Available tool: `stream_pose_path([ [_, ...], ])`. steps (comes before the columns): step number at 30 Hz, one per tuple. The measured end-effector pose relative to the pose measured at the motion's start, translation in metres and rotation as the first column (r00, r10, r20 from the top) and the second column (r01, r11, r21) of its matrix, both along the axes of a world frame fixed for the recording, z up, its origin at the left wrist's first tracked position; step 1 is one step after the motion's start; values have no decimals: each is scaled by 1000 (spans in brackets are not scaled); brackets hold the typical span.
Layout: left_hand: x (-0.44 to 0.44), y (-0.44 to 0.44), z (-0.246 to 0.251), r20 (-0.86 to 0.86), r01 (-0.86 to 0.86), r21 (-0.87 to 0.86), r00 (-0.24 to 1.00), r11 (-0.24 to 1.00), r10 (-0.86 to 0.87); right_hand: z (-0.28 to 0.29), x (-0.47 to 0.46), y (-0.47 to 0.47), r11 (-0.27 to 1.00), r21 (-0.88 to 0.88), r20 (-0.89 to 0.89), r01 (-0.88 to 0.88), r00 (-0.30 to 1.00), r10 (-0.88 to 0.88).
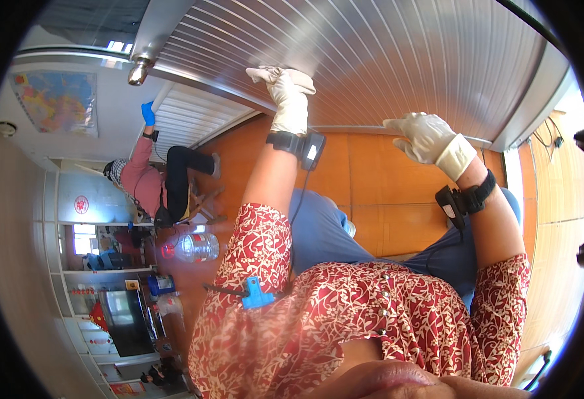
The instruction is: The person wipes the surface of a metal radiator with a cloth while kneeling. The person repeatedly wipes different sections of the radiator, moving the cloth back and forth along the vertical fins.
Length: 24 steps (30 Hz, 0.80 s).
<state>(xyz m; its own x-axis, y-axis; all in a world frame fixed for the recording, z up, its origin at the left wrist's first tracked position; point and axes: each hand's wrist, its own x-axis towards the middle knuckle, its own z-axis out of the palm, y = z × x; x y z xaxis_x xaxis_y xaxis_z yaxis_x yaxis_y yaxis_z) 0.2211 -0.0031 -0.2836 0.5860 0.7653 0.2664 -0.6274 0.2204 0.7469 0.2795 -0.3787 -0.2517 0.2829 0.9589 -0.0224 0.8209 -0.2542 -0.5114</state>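
My left hand (288, 102), in a white glove, presses a folded pale cloth (303, 81) to the ribbed metal lower panel (371, 65) of a door. The glove hides part of the cloth. My right hand (419, 137), gloved the same way, hovers before the panel's lower part with thumb and forefinger apart. Nothing shows in it. Each wrist carries a black strap with a small box; a cable (299, 192) runs from the left one. A shiny metal door knob (141, 70) stands out at the panel's upper left corner.
Orange floor tiles (371, 169) lie below the door. At left, another person (145, 187) sits on a folding wooden stool, a blue-gloved hand at a white ribbed surface (197, 112). Large plastic bottles (199, 248) stand behind me. A loose cable (551, 134) hangs at far right.
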Motion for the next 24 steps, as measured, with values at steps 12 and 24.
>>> stream_pose_path([
  [12,19,-178,51,-297,153,-66,940,986,-166,5,1,0,993,-120,-17,-7,1000,5],
  [24,50,-194,37,-218,-7,-235,975,972,-46,16,-2,-5,989,-149,-18,15,1000,-18],
])
